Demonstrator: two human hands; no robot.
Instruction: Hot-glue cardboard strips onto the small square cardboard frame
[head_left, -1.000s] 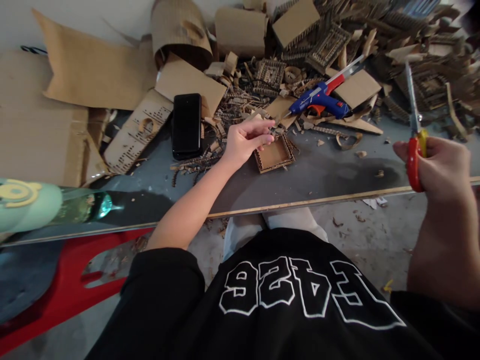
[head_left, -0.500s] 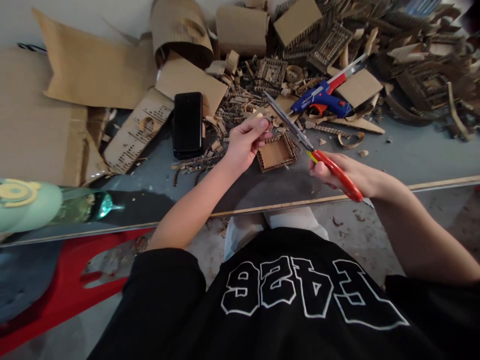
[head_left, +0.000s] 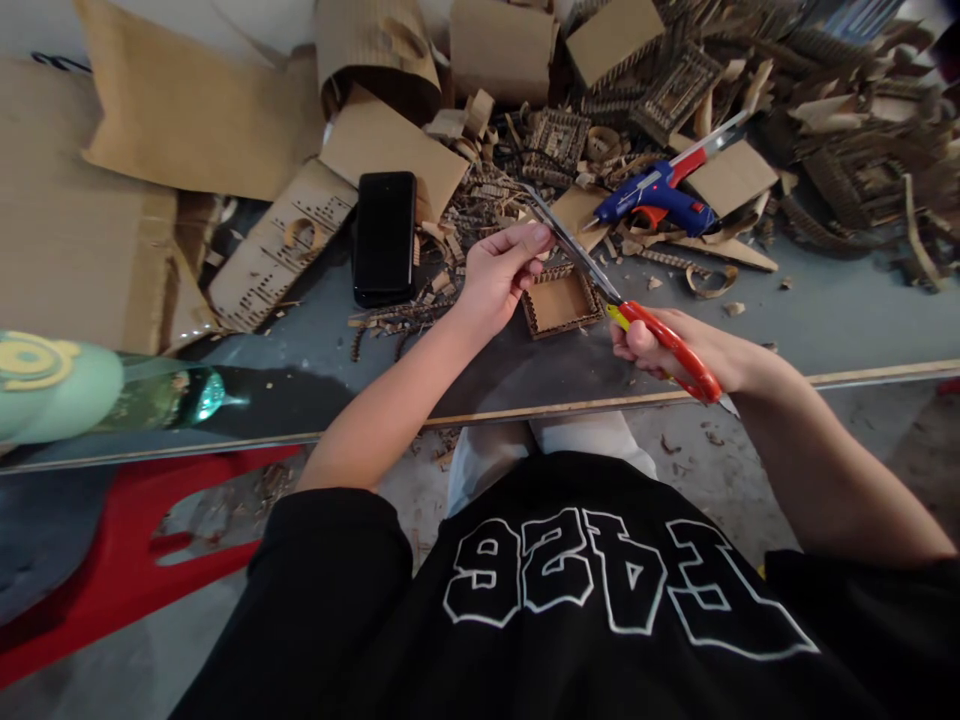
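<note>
Head view: red-and-yellow scissors (head_left: 627,308), gripped in the right hand (head_left: 716,345), point across toward the left hand's (head_left: 499,275) fingertips.
The scissors' long axis runs slantwise, from the right palm up and leftward – the blades pass just beside the left thumb, above the small open cardboard box (head_left: 559,303), and whether they touch the thumb cannot be told. The right fingers are wrapped around the handles, its wrist coming in from the right. The left thumb presses onto the forefinger – any scrap between them is too small to see. This left hand is nearer to the blade tips, its forearm resting over the grey worktop (head_left: 510,378).
</note>
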